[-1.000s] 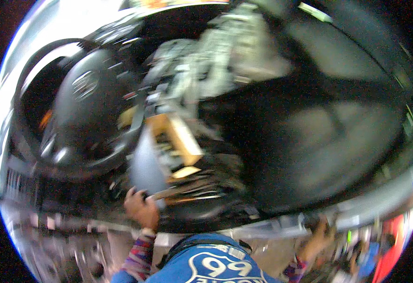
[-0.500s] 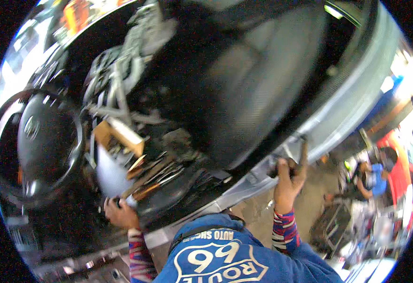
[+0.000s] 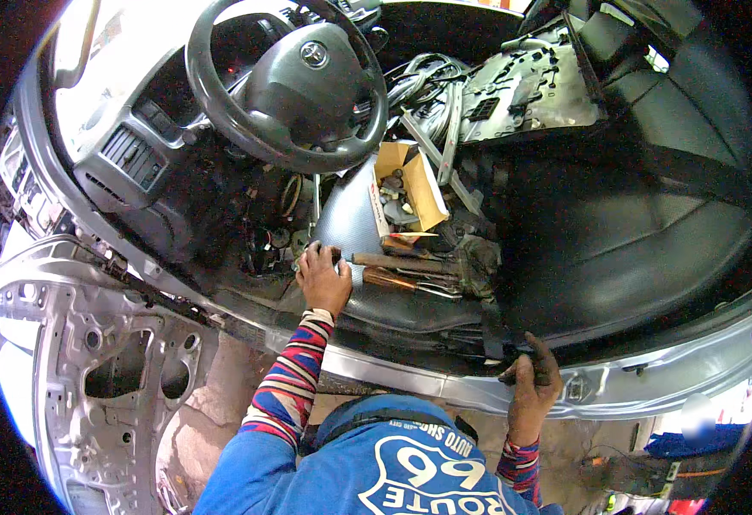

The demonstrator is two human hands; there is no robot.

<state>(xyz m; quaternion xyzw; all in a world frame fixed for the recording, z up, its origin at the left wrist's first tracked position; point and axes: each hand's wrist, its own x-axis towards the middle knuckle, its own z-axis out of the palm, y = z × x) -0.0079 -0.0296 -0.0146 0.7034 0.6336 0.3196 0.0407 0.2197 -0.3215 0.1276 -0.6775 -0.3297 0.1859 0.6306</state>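
My left hand [image 3: 324, 283] has curled fingers around something dark at the seat's grey textured surface [image 3: 341, 219], beside the handles of a tool bundle [image 3: 423, 283]. An open cardboard box [image 3: 427, 189] holding small parts sits just beyond it on the seat. My right hand [image 3: 533, 386] is at the silver door sill [image 3: 616, 395], index finger raised and the other fingers bent around something dark that I cannot make out.
A steering wheel [image 3: 202, 90] is top left above a dark footwell. Cables and a perforated metal panel [image 3: 530, 81] lie beyond the box. A black seat [image 3: 625, 257] fills the right. The bare metal inner door [image 3: 67, 343] stands open at lower left.
The view has swung, bringing the steering wheel higher and the open door in at left. My left hand now sits higher in the picture; my right hand stays at the sill, slightly lower.
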